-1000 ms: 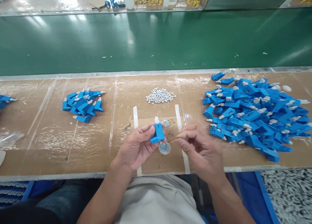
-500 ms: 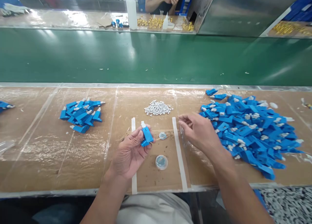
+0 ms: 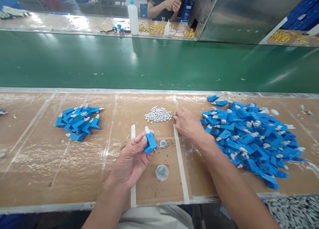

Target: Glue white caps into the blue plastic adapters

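My left hand [image 3: 133, 157] grips a blue plastic piece [image 3: 151, 142] with a white tip pointing away from me. At the right edge of a heap of small white pieces [image 3: 158, 114], my right hand [image 3: 187, 122] has its fingers pinched together; whatever lies between the fingertips is hidden. In front of the hands is a small round tub [image 3: 162, 172] of clear substance, and beyond it a little clear lid [image 3: 163, 144] with a thin stick by it. A big pile of blue pieces with white ends [image 3: 249, 136] lies right of my right hand.
A smaller pile of blue pieces [image 3: 78, 122] lies to the left. White tape strips [image 3: 181, 166] mark the cardboard-covered table. Beyond runs a green belt [image 3: 104, 63]. Across it, a person's hands [image 3: 173, 5] are near gold pieces [image 3: 156, 28] and a white squeeze bottle [image 3: 133, 18].
My right hand has moved left and away from me, to the edge of the white pieces. My left hand still holds the blue piece. The view has tilted slightly upward.
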A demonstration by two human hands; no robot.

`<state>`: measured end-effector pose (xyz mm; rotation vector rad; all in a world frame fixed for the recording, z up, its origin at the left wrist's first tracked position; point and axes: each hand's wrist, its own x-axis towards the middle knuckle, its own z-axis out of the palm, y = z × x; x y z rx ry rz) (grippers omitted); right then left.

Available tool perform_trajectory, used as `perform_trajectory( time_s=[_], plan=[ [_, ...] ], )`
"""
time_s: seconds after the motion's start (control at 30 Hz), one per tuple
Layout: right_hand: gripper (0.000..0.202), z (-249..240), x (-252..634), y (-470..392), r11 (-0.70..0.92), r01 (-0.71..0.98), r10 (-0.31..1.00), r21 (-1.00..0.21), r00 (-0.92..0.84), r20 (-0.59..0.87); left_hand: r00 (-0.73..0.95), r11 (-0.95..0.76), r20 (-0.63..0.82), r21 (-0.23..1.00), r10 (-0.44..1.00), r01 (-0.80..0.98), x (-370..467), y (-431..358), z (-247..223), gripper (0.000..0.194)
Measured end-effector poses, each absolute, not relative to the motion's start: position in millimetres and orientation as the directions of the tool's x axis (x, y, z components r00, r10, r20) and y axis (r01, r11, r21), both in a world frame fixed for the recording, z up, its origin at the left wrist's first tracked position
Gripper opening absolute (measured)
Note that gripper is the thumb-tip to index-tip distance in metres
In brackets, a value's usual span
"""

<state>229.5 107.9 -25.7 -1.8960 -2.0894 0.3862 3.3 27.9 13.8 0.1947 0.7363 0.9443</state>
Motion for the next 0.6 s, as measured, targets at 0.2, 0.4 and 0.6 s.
perform_trajectory(
  time_s=[0.2, 0.4, 0.6],
  plan=[
    [0.012, -4, 229, 72, 0.022, 0.712, 0.998, -0.702, -0.054, -0.023, 0.399, 0.588, -0.446, 0.461, 0.801, -0.665, 1, 26, 17, 0.027],
    [0.025, 19, 216, 13, -0.269, -0.201, 0.962, -0.942, -0.113, -0.250, 0.520, 0.677, -0.433, 0.457, 0.736, -0.577, 4, 25, 17, 0.026],
    [0.023, 24, 203, -4, -0.335, -0.368, 0.937, -0.867, -0.032, -0.348, 0.609, 0.751, -0.446, 0.462, 0.656, -0.472, 5, 25, 12, 0.016]
  ],
)
